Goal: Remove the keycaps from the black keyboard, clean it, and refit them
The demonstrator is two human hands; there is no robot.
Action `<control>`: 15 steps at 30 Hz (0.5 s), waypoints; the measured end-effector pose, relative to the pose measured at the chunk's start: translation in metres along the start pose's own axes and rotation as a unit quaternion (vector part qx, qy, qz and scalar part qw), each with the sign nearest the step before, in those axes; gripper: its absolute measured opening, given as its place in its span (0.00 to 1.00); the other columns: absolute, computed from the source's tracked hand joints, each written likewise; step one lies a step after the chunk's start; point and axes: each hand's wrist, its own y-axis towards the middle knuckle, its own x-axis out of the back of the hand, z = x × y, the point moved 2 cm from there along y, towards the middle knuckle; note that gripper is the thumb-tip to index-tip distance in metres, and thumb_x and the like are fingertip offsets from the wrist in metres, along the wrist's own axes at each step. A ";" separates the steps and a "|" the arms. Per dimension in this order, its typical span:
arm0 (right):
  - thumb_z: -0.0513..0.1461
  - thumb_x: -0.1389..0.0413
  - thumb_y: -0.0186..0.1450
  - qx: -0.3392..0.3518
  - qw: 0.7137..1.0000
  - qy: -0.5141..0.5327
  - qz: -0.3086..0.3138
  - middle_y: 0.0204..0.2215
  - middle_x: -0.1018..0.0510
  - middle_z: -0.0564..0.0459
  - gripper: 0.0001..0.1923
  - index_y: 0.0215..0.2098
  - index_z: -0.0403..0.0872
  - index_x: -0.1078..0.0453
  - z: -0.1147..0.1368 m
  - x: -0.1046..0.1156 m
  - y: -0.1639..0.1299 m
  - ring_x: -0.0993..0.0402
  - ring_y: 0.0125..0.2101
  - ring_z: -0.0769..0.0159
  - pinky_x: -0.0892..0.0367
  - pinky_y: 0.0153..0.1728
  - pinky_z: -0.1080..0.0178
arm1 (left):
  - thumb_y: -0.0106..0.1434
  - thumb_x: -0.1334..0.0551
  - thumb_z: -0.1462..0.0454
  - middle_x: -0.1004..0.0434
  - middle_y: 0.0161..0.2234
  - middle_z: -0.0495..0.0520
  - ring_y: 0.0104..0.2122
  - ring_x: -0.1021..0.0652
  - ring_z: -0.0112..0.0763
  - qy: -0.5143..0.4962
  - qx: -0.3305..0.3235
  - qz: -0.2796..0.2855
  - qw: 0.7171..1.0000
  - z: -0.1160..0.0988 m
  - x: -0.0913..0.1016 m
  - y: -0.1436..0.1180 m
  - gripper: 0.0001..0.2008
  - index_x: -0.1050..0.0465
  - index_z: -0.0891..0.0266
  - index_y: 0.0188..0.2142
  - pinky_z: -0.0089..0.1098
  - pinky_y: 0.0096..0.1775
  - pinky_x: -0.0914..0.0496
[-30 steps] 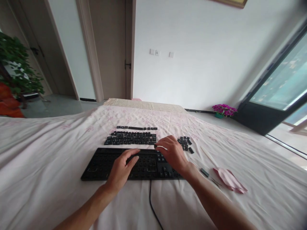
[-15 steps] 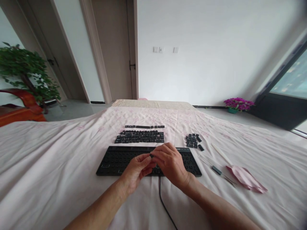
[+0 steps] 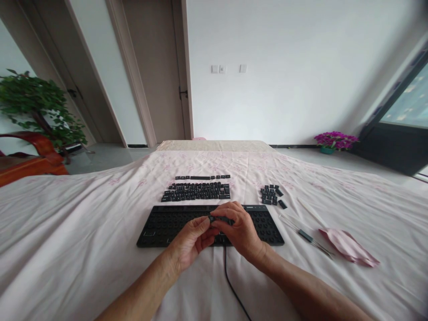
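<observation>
A small black keycap sits pinched between the fingertips of my left hand and my right hand. Both hands are closed and meet just above the middle of a black keyboard. Its key positions are bare of caps, and its middle is partly hidden by my hands. Beyond the keyboard lie rows of loose black keycaps, with the long space bar in the farthest row. A smaller group of keycaps rests at the right behind the keyboard.
Right of the keyboard lie a wire keycap puller with a dark handle and a pink cloth. The keyboard's black cable runs toward me over the wrinkled, flowered tablecloth. A wooden chair stands at the left.
My view has shifted slightly. The right hand's fingers have opened a little around the keycap, which shows more now; the keyboard and loose caps lie as before.
</observation>
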 end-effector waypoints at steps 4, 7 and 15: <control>0.35 0.36 0.58 0.007 1.000 0.001 -0.004 0.34 0.21 0.54 0.09 0.37 0.53 0.22 -0.001 0.000 -0.001 0.28 0.38 0.63 0.32 0.42 0.60 | 0.54 0.29 0.61 0.19 0.33 0.53 0.33 0.18 0.29 0.011 -0.001 -0.004 1.000 -0.001 -0.001 -0.001 0.15 0.26 0.65 0.38 0.23 0.32 0.26; 0.35 0.37 0.59 0.018 1.000 -0.003 -0.001 0.33 0.21 0.54 0.09 0.37 0.53 0.22 0.001 0.001 -0.001 0.28 0.37 0.63 0.31 0.40 0.60 | 0.53 0.28 0.61 0.19 0.32 0.52 0.32 0.19 0.28 0.008 0.000 -0.003 1.000 -0.001 -0.001 -0.001 0.15 0.26 0.65 0.37 0.22 0.31 0.26; 0.37 0.39 0.62 0.061 0.996 -0.065 0.017 0.33 0.21 0.53 0.09 0.41 0.53 0.22 0.005 0.007 -0.002 0.29 0.35 0.64 0.32 0.37 0.61 | 0.52 0.28 0.61 0.18 0.32 0.52 0.32 0.19 0.27 0.001 0.001 0.001 1.000 -0.001 -0.001 -0.001 0.14 0.25 0.65 0.36 0.22 0.31 0.26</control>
